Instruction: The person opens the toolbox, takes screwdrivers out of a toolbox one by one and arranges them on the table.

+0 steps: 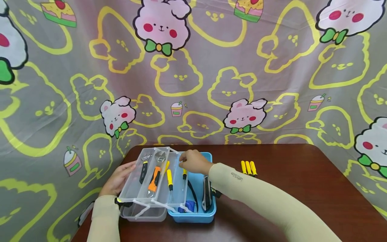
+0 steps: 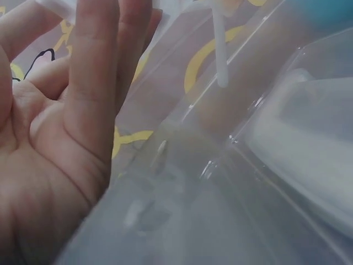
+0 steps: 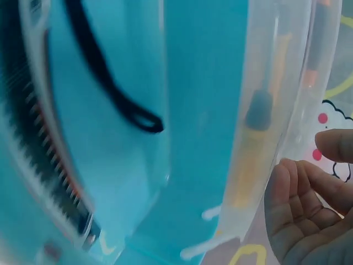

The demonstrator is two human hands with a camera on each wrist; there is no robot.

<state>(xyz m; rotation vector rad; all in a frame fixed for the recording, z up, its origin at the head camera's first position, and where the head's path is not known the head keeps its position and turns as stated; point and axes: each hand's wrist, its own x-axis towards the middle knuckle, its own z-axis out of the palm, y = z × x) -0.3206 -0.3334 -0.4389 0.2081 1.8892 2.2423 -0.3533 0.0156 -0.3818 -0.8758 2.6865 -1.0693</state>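
My left hand rests with nearly straight fingers against the left side of the raised clear tray of a toolbox. My right hand is over the tray's right edge, fingers loosely bent; the right wrist view shows a gap between thumb and fingers, nothing held. Just below it lies a yellow-handled screwdriver, partly covered by the hand. Another yellow screwdriver lies to its left. The tray also bears a black-handled adjustable wrench and an orange-handled one.
Under the tray, the blue toolbox base holds a large utility knife, a blue item and a black strap. Three yellow handles lie on the brown table to the right. A patterned curtain surrounds the table.
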